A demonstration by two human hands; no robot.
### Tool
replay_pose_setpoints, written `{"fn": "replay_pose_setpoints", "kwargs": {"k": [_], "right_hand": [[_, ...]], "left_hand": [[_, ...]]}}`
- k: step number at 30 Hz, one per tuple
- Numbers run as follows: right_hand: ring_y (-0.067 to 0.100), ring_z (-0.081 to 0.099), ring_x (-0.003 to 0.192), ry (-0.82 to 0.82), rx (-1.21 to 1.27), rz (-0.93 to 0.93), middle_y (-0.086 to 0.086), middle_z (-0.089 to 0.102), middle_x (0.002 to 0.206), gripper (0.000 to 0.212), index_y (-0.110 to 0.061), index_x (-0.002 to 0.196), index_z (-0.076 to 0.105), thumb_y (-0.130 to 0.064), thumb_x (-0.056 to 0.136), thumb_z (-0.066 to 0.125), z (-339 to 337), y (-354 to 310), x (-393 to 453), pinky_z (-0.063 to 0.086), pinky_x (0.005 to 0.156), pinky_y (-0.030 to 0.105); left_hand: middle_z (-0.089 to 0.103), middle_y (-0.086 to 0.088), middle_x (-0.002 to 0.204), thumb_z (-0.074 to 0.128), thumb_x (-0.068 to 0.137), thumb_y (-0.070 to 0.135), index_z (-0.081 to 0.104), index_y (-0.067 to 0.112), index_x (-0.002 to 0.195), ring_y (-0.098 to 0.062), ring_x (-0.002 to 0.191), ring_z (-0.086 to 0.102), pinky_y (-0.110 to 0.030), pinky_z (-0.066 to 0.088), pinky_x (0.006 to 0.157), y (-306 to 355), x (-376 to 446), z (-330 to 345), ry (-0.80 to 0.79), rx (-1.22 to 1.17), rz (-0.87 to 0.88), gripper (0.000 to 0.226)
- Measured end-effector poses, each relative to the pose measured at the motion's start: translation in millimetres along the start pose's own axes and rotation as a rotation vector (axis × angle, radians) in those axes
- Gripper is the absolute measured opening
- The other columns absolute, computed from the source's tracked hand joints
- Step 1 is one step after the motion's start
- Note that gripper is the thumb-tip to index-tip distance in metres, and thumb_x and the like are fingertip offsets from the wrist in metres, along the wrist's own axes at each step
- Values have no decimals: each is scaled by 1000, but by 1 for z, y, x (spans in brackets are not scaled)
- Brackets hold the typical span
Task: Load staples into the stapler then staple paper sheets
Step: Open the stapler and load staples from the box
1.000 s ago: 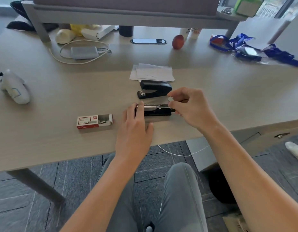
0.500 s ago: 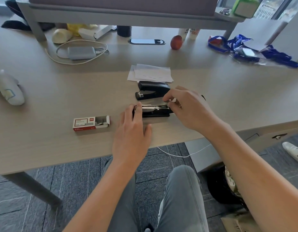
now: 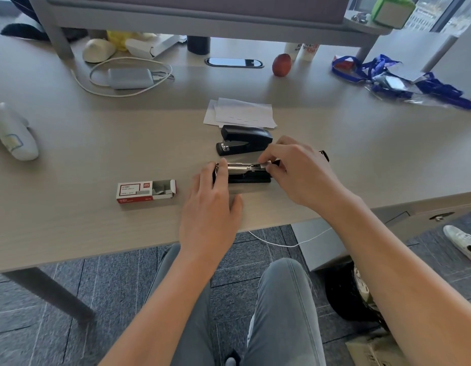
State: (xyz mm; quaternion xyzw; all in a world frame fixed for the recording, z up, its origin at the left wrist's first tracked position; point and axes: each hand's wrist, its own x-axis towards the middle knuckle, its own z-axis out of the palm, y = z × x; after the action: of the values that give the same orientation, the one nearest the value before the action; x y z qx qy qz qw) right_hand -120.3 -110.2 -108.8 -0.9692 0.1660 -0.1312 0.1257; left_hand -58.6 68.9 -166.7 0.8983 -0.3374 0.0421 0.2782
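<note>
A black stapler (image 3: 249, 173) lies opened flat near the desk's front edge, its metal staple channel facing up. My left hand (image 3: 212, 207) rests on the desk with fingertips pressed on the stapler's left end. My right hand (image 3: 299, 170) pinches a small strip of staples (image 3: 265, 165) over the right part of the channel. A second black stapler (image 3: 243, 140), closed, sits just behind. A small stack of white paper sheets (image 3: 241, 113) lies behind that. An open red-and-white staple box (image 3: 146, 191) lies to the left.
Along the desk's back are a grey power brick with white cable (image 3: 130, 78), a red apple (image 3: 281, 64), blue lanyards (image 3: 387, 75) and a monitor shelf (image 3: 202, 19). A white controller (image 3: 15, 136) lies at the far left. The desk edge (image 3: 150, 247) is near my knees.
My right hand has lowered the staple strip from above the stapler's right end down onto the channel. My left hand has stayed on the stapler's left end.
</note>
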Motion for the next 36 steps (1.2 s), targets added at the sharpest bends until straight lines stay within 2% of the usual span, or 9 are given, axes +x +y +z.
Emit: {"fn": "replay_pose_setpoints", "kwargs": {"k": [5, 12, 17, 23, 27, 30, 33, 36], "right_hand": [[14, 53, 78, -6, -10, 11, -8, 64, 108, 19, -29, 109, 75, -19, 98, 63, -1, -1, -1, 36, 69, 29], [14, 53, 77, 23, 49, 20, -10, 63, 101, 18, -29, 105, 77, -19, 96, 66, -1, -1, -4, 46, 71, 33], [14, 52, 78, -2, 1, 23, -8, 64, 104, 19, -30, 105, 75, -18, 96, 64, 2, -3, -1, 37, 68, 30], [17, 57, 79, -17, 14, 21, -3, 70, 103, 16, -23, 104, 77, -16, 92, 68, -3, -6, 3, 45, 73, 31], [16, 57, 79, -25, -6, 13, -4, 68, 101, 15, -27, 102, 77, -19, 91, 70, -3, -8, 4, 40, 69, 29], [16, 56, 80, -31, -33, 21, -5, 66, 98, 16, -28, 103, 78, -20, 92, 70, -4, -11, 6, 34, 68, 28], [20, 60, 82, -31, -28, 13, -5, 67, 95, 15, -25, 101, 78, -16, 91, 69, -3, -17, 6, 38, 68, 29], [25, 63, 84, -15, -34, 0, -1, 69, 100, 14, -21, 99, 76, -14, 90, 68, 1, -25, 6, 48, 71, 34]], "left_hand": [[33, -1, 154, 56, 97, 35, 26, 15, 156, -21, 135, 36, -39, 48, 98, 0, 0, -1, -10, 19, 6, 69], [34, -1, 154, 56, 97, 34, 26, 15, 156, -21, 137, 36, -39, 47, 99, 1, -2, -2, -17, 18, 2, 69], [34, -3, 155, 55, 98, 35, 26, 15, 157, -21, 138, 36, -38, 48, 97, 1, -2, -2, -23, 21, 1, 69], [35, -3, 154, 57, 97, 35, 26, 14, 156, -21, 138, 37, -38, 50, 96, 0, -2, -2, -7, 12, 9, 70], [36, -4, 157, 60, 96, 30, 21, 13, 157, -21, 143, 34, -36, 40, 109, 1, -2, -2, 7, -78, -18, 75], [34, -5, 155, 63, 95, 27, 26, 14, 156, -21, 143, 30, -32, 33, 112, -4, -1, -3, 14, -141, -64, 73], [38, -3, 146, 65, 93, 26, 29, 13, 156, -19, 136, 33, -29, 31, 109, -7, -1, -4, 18, -155, -62, 74], [39, -3, 148, 65, 93, 26, 28, 11, 156, -19, 137, 33, -29, 29, 111, -6, -1, -5, 15, -153, -59, 74]]}}
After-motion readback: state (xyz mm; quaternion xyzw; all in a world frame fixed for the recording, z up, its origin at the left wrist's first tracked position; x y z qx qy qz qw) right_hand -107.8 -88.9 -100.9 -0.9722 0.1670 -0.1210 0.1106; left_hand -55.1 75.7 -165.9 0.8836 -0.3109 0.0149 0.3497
